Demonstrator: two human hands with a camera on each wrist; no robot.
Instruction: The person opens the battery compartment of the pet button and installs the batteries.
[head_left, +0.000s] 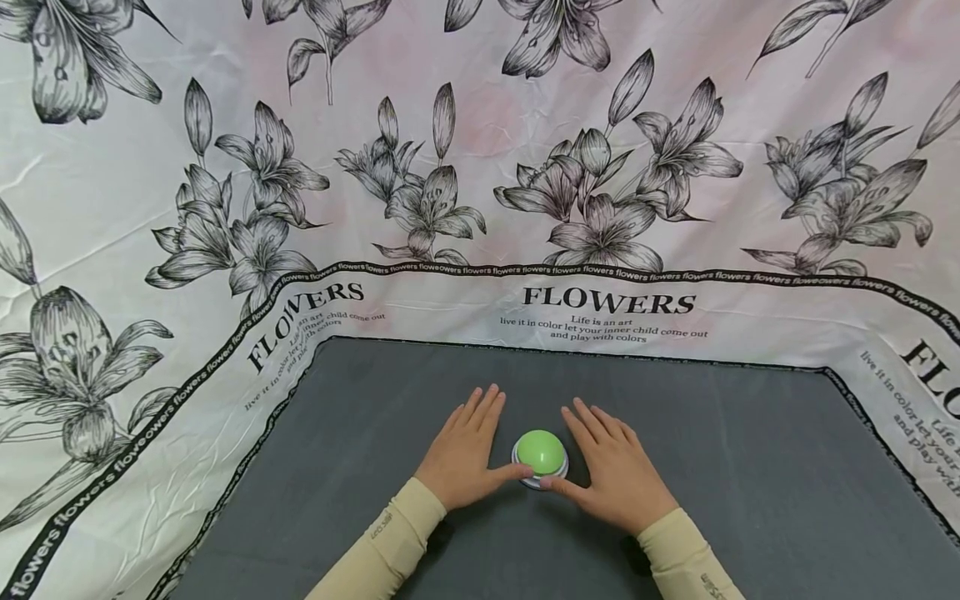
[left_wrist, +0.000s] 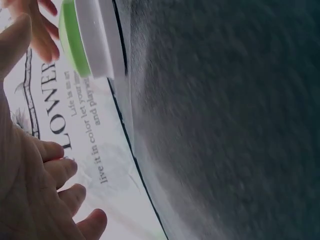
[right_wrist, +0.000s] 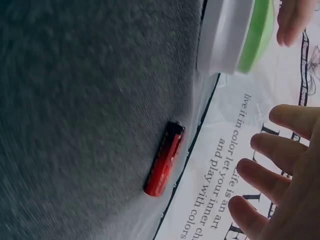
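A dark grey surface [head_left: 750, 467] is bordered at its far and side edges by a white cloth [head_left: 480, 167] printed with black flowers and "FLOWERS". A green-domed button on a white base [head_left: 540, 457] sits near the middle. A red battery [right_wrist: 164, 159] lies on the grey, apparently near its edge.

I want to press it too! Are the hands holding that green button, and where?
Nothing is gripped. The left hand and right hand lie flat beside the round green dome button; only the thumbs touch its white base.
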